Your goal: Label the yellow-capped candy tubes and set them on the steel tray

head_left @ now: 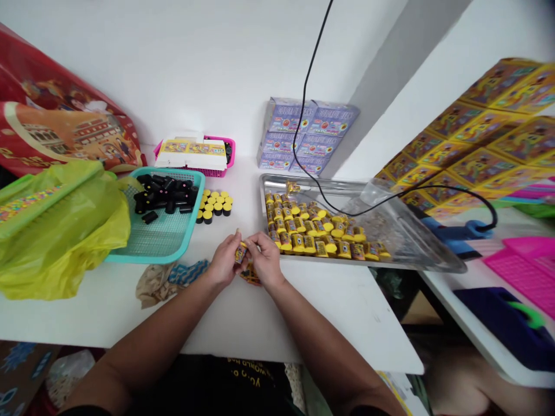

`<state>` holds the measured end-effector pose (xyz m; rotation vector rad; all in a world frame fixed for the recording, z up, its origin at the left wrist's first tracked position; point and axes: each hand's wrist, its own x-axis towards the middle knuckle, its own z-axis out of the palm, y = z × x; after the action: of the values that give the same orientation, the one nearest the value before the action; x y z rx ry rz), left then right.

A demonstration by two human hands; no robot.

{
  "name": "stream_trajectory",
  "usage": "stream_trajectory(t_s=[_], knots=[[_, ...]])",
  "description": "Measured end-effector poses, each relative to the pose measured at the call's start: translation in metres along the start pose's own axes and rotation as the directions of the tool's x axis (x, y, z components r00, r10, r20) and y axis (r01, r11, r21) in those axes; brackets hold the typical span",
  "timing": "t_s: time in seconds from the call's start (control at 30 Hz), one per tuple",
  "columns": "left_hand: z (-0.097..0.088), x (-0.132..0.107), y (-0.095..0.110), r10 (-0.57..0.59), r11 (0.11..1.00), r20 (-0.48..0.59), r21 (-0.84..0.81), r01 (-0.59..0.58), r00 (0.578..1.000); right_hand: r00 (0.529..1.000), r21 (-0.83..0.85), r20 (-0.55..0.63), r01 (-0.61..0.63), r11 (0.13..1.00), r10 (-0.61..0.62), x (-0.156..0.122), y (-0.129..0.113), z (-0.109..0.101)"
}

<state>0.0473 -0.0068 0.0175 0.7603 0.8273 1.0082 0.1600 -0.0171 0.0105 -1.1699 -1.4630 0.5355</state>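
Over the white table, my left hand (223,261) grips a small yellow-capped container with a printed label (240,252). My right hand (266,261) pinches the same piece from the other side, with its fingers closed. Partly hidden beneath my hands lies a patch of orange and dark printed material (250,276). To the right, a metal tray (416,263) bears rows of similar labelled yellow containers (310,242). Left of my hands stand several black containers with yellow caps (215,203). Loose black containers (165,193) lie in a teal basket (150,234).
A beige and blue cloth (158,283) lies by my left forearm. A yellow plastic bag (65,231) overlaps the basket. Behind are a pink basket (229,156) and stacked purple boxes (299,136). A black cable (306,86) crosses the tray. Yellow boxes (472,144) are stacked right.
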Motion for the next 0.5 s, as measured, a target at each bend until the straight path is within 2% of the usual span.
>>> stream_trajectory(t_s=[0.13, 0.27, 0.5], knots=[[-0.002, 0.003, 0.009, -0.007, 0.998, -0.054, -0.068, 0.004, 0.998, 0.986, 0.007, 0.131, 0.098, 0.995, -0.098, 0.001, -0.001, -0.002], [-0.007, 0.007, 0.01, 0.042, 0.995, -0.127, -0.089, -0.054, 0.991, 0.93, -0.1, 0.258, 0.293, 0.951, -0.26, 0.0, 0.0, -0.001], [-0.01, 0.011, 0.006, 0.049, 0.994, -0.129, -0.092, -0.062, 0.99, 0.892, -0.184, 0.264, 0.421, 0.888, -0.368, -0.001, 0.004, 0.0]])
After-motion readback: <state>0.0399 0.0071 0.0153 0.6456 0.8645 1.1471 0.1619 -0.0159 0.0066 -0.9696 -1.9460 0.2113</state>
